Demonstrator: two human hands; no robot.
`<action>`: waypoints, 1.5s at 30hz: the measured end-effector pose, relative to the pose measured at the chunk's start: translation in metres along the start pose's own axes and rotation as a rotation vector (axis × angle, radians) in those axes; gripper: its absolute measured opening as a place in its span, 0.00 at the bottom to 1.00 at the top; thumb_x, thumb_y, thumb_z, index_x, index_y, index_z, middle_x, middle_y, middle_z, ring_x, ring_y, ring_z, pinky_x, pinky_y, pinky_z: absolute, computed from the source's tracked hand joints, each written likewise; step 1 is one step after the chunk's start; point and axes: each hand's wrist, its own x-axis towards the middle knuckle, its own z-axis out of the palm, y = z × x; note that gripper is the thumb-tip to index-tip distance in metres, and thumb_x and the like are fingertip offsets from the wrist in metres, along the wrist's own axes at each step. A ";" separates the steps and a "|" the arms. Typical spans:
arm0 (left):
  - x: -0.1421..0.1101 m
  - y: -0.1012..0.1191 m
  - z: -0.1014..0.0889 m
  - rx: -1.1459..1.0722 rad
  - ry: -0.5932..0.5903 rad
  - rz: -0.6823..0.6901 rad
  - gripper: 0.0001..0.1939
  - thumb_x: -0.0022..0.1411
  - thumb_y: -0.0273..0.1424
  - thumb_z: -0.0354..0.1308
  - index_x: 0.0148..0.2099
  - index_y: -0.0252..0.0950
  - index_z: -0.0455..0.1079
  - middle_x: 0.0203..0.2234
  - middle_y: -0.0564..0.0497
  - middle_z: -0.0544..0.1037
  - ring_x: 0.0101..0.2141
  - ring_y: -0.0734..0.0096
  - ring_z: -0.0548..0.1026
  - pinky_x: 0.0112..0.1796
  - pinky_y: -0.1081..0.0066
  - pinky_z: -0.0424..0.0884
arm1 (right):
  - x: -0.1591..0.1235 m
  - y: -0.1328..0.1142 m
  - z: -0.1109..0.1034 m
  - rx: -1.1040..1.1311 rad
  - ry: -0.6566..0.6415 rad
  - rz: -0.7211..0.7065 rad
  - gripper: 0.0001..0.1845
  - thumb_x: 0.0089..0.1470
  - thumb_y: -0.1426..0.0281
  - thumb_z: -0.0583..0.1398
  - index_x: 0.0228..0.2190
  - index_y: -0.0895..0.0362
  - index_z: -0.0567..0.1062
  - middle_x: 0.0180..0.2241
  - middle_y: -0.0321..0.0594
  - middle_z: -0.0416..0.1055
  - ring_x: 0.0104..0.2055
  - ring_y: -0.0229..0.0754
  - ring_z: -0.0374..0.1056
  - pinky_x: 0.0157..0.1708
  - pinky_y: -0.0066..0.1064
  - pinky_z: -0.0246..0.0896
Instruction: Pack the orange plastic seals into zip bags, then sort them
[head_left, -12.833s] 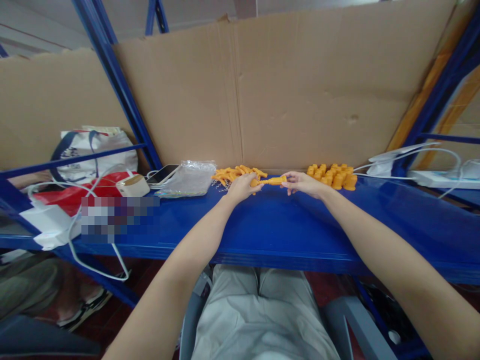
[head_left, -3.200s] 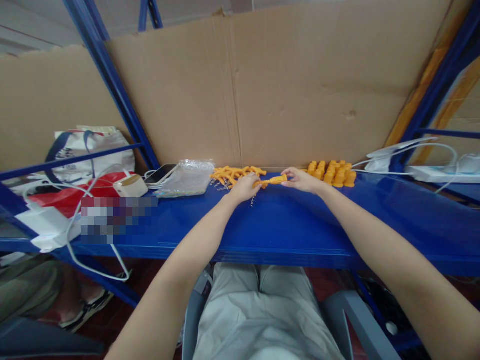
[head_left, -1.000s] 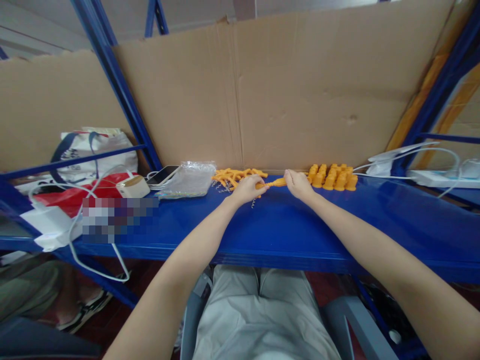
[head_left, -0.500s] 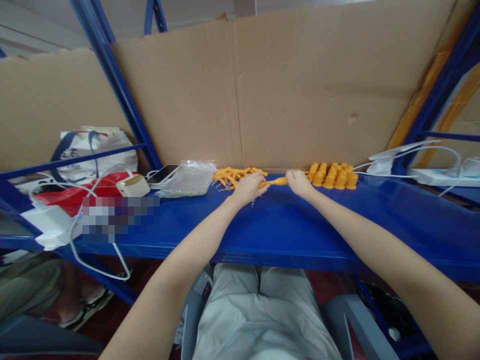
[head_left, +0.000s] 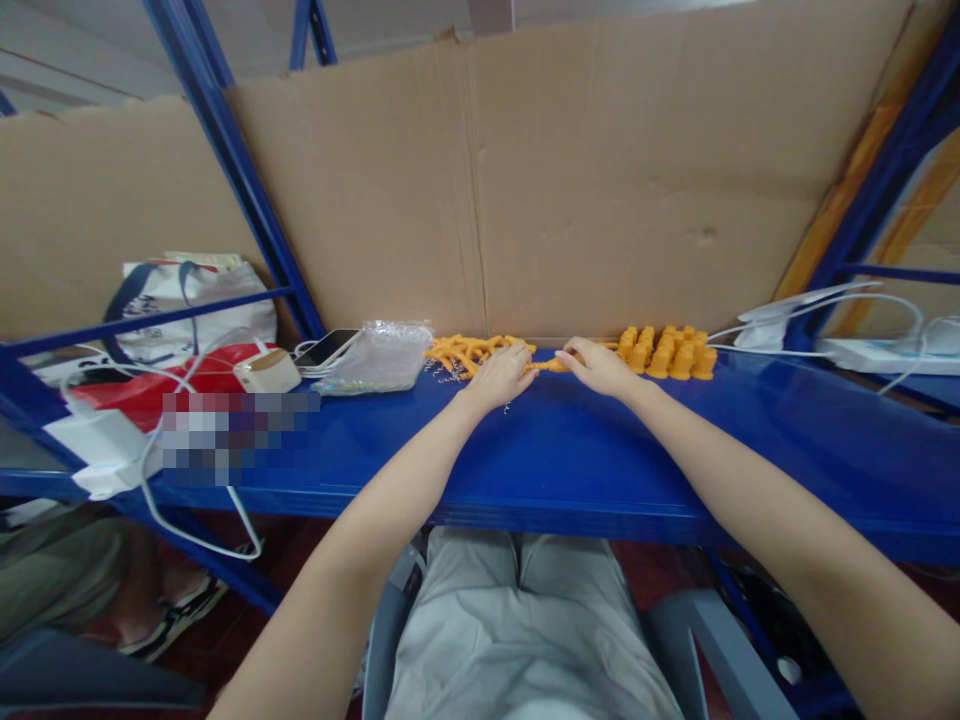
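Observation:
Between my hands, just above the blue shelf, stretches a thin twisted orange piece [head_left: 551, 366]; its exact kind I cannot make out. My left hand [head_left: 501, 378] is closed on its left end, with the fingers partly hidden. On the other end, the thumb and fingers of my right hand [head_left: 598, 366] pinch the wider part. Close behind my left hand lies a pile of orange branch-like pieces [head_left: 459, 350], with small metal spirals [head_left: 448, 376] at its front. Beyond my right hand stand several orange knobbed, cup-like pieces [head_left: 667, 353] in rows.
A clear plastic bag [head_left: 382, 358] and a phone [head_left: 330, 347] lie left on the blue shelf [head_left: 570, 450]. White chargers and cables [head_left: 97, 440] hang over the left edge. Cardboard [head_left: 600, 180] walls the back. At right is a white power strip [head_left: 862, 352]. A person's leg shows lower left.
My right hand has shifted slightly left along the twisted orange piece, and its fingers are less tightly curled. My left hand stays nearly in place.

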 end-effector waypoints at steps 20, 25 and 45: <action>0.002 -0.001 0.003 -0.092 0.010 0.095 0.11 0.69 0.32 0.51 0.38 0.35 0.73 0.36 0.44 0.76 0.42 0.60 0.73 0.46 0.60 0.70 | -0.001 -0.044 -0.015 -0.507 -0.234 0.043 0.18 0.60 0.70 0.55 0.43 0.64 0.81 0.39 0.64 0.79 0.47 0.60 0.76 0.42 0.40 0.65; 0.002 0.007 -0.004 -0.007 0.027 0.108 0.13 0.70 0.33 0.49 0.40 0.35 0.74 0.39 0.43 0.75 0.42 0.58 0.72 0.47 0.60 0.67 | 0.002 -0.037 -0.018 -0.468 -0.217 0.034 0.17 0.58 0.69 0.56 0.41 0.61 0.83 0.37 0.60 0.80 0.44 0.58 0.77 0.41 0.39 0.67; -0.002 -0.001 -0.004 -0.045 0.044 0.067 0.07 0.67 0.29 0.52 0.38 0.35 0.71 0.38 0.44 0.76 0.43 0.59 0.74 0.45 0.62 0.70 | -0.005 -0.052 -0.018 -0.502 -0.196 0.037 0.18 0.63 0.71 0.52 0.45 0.65 0.79 0.40 0.63 0.79 0.48 0.58 0.76 0.44 0.39 0.65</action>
